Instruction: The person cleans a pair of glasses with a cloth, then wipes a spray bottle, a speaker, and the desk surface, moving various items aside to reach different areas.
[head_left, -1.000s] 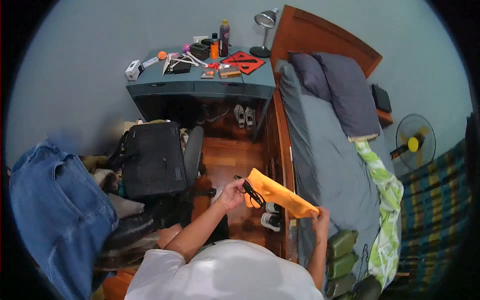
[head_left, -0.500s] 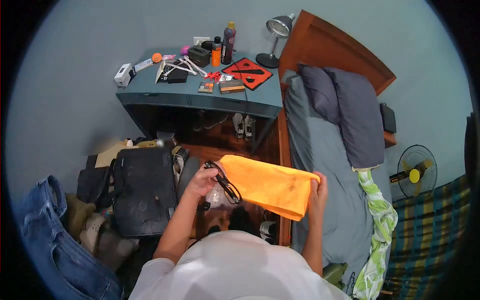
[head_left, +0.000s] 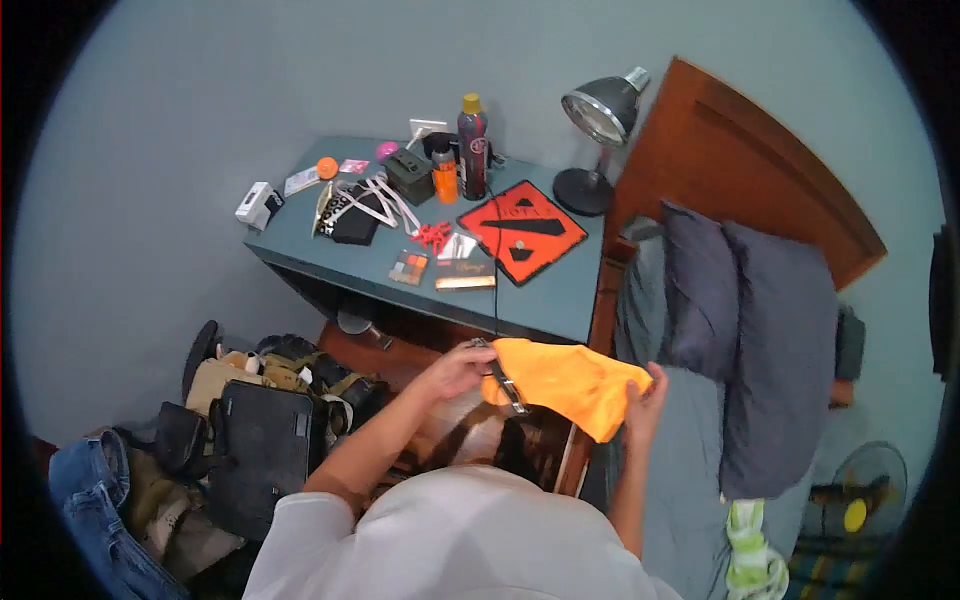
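An orange cloth (head_left: 560, 382) stretches between my two hands, in front of the desk and beside the bed. My left hand (head_left: 460, 371) pinches a pair of dark-framed eyeglasses (head_left: 509, 389) together with the cloth's left end. The glasses hang folded against the cloth. At the other end, my right hand (head_left: 643, 405) grips the right corner of the cloth, thumb on top. Part of the fingers of both hands is hidden behind the fabric.
A desk (head_left: 350, 262) ahead carries a lamp (head_left: 585, 190), an orange bottle (head_left: 445, 178), a tall spray can (head_left: 473, 150), a red-black mat (head_left: 522, 232) and small boxes. The bed (head_left: 680, 440) with grey pillows (head_left: 785, 360) stands right. Bags (head_left: 265, 450) and jeans (head_left: 95, 500) lie left.
My view has tilted up and closer to the desk. The cloth, flat and wide before, now sags and bunches between my hands. The glasses remain in my left hand.
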